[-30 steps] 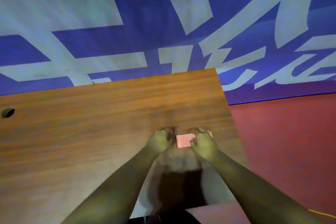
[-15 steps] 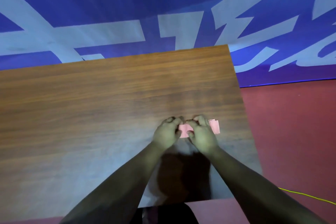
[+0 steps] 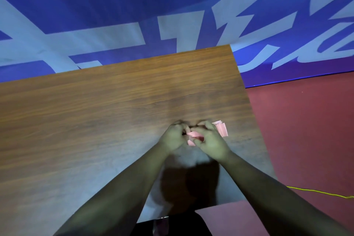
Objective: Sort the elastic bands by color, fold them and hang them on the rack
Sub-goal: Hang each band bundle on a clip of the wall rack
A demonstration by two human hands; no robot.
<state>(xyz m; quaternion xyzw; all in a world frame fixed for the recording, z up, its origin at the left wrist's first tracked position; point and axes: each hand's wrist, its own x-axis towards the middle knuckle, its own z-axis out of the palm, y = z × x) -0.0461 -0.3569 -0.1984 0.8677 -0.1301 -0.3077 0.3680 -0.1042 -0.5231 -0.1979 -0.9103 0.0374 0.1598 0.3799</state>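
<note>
A pink elastic band (image 3: 194,134) is gathered between both hands near the right part of the wooden table (image 3: 95,120). My left hand (image 3: 173,137) pinches its left end with curled fingers. My right hand (image 3: 209,141) curls over the middle of the band. A folded end of the pink band (image 3: 222,129) sticks out to the right of my right hand and lies on the table. No rack is in view.
The table's right edge (image 3: 254,120) runs close to my right hand, with red floor (image 3: 306,130) beyond it. A blue and white banner (image 3: 172,15) stands behind the table. A yellow cord (image 3: 316,192) lies on the floor at the right.
Both hands have drawn closer together and the pink band is now bunched and lifted between them instead of lying flat. The camera view shifted slightly.
</note>
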